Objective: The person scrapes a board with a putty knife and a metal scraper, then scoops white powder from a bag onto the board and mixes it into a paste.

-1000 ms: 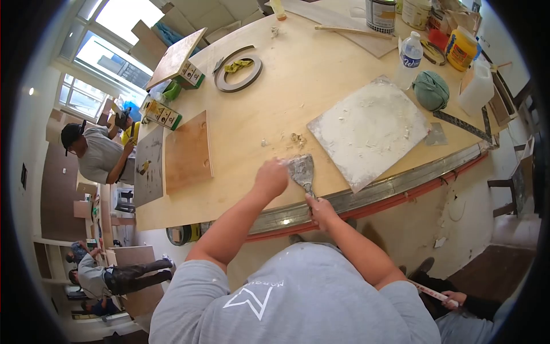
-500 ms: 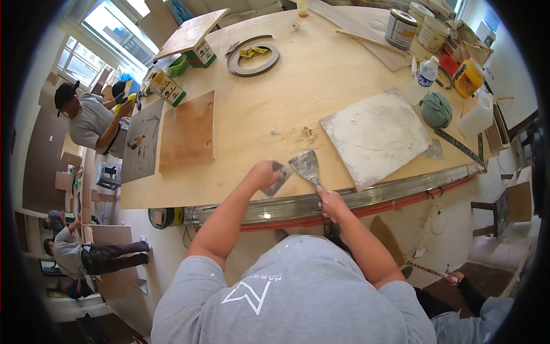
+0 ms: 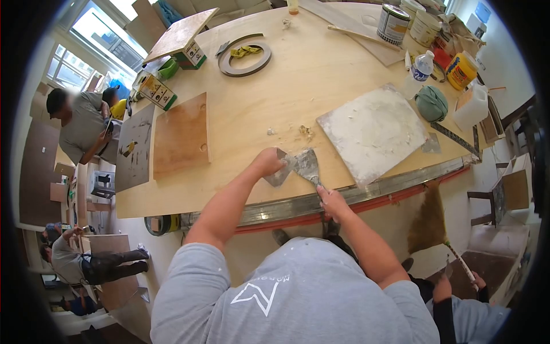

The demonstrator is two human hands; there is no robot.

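Note:
My left hand [image 3: 268, 161] is closed on a thin, putty-smeared metal scraper plate [image 3: 277, 175], held low over the near part of the table. In my right hand [image 3: 333, 204] is the handle of a putty knife [image 3: 307, 165], its wide blade pointing away from me and coated with whitish residue. The blade's left edge meets the plate's right corner in this view. To the right of the knife lies a square board [image 3: 375, 135] covered with pale putty. Small crumbs of filler [image 3: 306, 131] lie just beyond the blade.
A brown wood panel [image 3: 182, 135] and a grey sheet [image 3: 135, 150] lie at the left. Farther back is a coil of edging strip [image 3: 244, 55]. Cans, a water bottle [image 3: 423, 65] and a green ball-shaped bundle [image 3: 431, 104] crowd the right. Co-workers stand left; another holds a broom [image 3: 428, 223].
The scraper plate and the putty knife blade have come together from a small gap. At lower right the broom has swung into fuller view. The co-worker at upper left has turned and lowered the arms.

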